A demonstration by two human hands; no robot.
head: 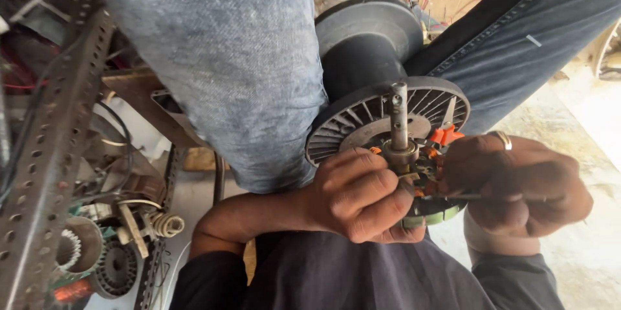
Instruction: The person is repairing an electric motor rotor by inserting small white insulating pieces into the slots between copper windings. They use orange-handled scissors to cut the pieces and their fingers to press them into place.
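Note:
A fan motor stator (424, 174) with a steel shaft (399, 116), copper-coloured windings and orange wire ends sits on top of a large dark plastic spool (369, 57) with a ribbed flange. My left hand (359, 197) grips the near side of the stator, fingers curled over its rim. My right hand (514, 184), with a ring on one finger, holds a thin dark tool (482, 197) whose tip points into the windings beside the shaft. The stator's lower edge is hidden behind my hands.
My jeans-clad legs (233, 57) flank the spool. A perforated metal angle bar (45, 155) runs down the left. Below it lie other motor stators (116, 268), a coil spring (167, 224) and loose wires. Pale concrete floor (582, 252) at right.

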